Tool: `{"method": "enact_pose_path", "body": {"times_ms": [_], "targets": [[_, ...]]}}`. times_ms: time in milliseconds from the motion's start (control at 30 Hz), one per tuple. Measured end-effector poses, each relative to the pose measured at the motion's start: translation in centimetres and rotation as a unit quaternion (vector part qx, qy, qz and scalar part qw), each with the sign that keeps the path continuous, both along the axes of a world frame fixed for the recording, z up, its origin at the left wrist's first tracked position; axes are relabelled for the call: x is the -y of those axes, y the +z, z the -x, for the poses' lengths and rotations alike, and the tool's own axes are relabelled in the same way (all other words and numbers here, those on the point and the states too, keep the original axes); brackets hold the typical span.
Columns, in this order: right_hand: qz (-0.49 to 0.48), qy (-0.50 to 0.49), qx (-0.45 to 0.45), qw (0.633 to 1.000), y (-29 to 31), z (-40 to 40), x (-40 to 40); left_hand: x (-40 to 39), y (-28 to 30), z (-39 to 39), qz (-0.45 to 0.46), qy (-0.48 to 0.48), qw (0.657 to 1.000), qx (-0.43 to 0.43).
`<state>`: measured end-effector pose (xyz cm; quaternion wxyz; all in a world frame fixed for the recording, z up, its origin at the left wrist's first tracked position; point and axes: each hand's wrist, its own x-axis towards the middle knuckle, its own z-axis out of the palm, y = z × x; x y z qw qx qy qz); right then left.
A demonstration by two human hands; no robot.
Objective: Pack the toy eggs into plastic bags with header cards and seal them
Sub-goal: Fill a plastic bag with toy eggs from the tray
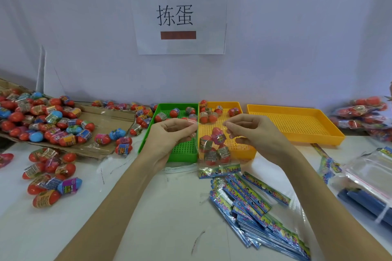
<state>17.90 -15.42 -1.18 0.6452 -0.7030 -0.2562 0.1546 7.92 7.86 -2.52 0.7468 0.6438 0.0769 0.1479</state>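
Note:
A clear plastic bag (214, 150) hangs upside down between my hands, with several toy eggs inside and its blue-green header card (219, 170) at the bottom. My left hand (171, 135) pinches the bag's top edge on the left, and my right hand (250, 131) pinches it on the right. The bag hangs in front of the seam between the green tray (182, 154) and the middle yellow tray (235, 133). Both trays hold a few loose eggs at their far ends. A fanned stack of empty bags with header cards (254, 203) lies on the white table below my right forearm.
A flattened cardboard sheet (110, 116) at left carries a heap of red and blue eggs (42, 118); more eggs (48, 178) lie on the table near it. An empty yellow tray (294, 123) stands at right. Filled bags (364, 116) pile at far right, clear bags (373, 174) below them.

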Motion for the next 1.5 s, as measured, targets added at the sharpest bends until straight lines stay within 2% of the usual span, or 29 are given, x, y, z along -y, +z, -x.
{"method": "enact_pose_path", "body": {"times_ms": [200, 500, 867, 1167, 1367, 1500], "targets": [[-0.01, 0.01, 0.019, 1.0, 0.1, -0.2, 0.4, -0.8, 0.3, 0.1, -0.003, -0.024, 1.0, 0.0], [-0.028, 0.02, 0.037, 0.999, -0.3, -0.7, 0.9, -1.1, 0.5, 0.2, -0.105, -0.044, 0.993, 0.029], [-0.025, 0.029, 0.095, 0.995, -0.5, -1.0, 1.3, -1.3, 0.6, 0.5, -0.177, -0.03, 0.981, 0.077], [0.011, 0.016, 0.11, 0.994, -0.1, -0.7, 1.4, -1.7, 0.6, 0.7, -0.28, -0.031, 0.954, 0.106], [0.025, -0.002, 0.102, 0.994, 0.2, -0.6, 1.1, -1.3, 0.5, 0.5, -0.243, -0.01, 0.966, 0.091], [0.014, 0.004, 0.114, 0.993, 0.2, -0.3, 0.7, -0.7, 0.2, 0.1, -0.176, 0.014, 0.982, 0.074]]}}
